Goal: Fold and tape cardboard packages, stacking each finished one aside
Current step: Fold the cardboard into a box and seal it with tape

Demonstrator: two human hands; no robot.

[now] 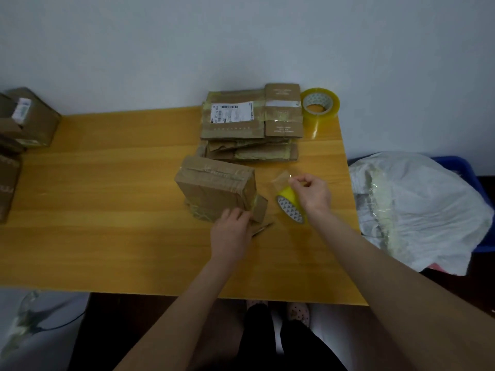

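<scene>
1. Slippers (297,313): pale, dotted, seen under the near table edge.
2. Table (107,199): yellow-orange wood-grain laminate, flat, rectangular.
3. Left hand (232,226): fingers curled onto the near right corner of the package, holding it where a loose flap sticks out.
4. Package (216,189): brown cardboard, thick slab shape, standing tilted at mid-table. Clear tape runs wrinkled along its top seam and side.
5. Roll (291,208): yellowish clear tape on a white core printed with grey triangles. It sits just right of the package, below the right wrist.
6. Right hand (311,192): thumb and fingertips pinch the strip (281,178), a clear length pulled up from the roll.
7. Bag (417,210): white crumpled plastic, right of the table, lying in a blue bin (480,236).
8. Stack (251,124): flat taped cardboard packages at the far edge, behind the package. The top left one bears a white label with barcodes; print too small to read.
9. Second roll (320,104): same tape, on its side, touching the stack's right end.
10. Boxes (29,117): brown cardboard, far left.
</scene>
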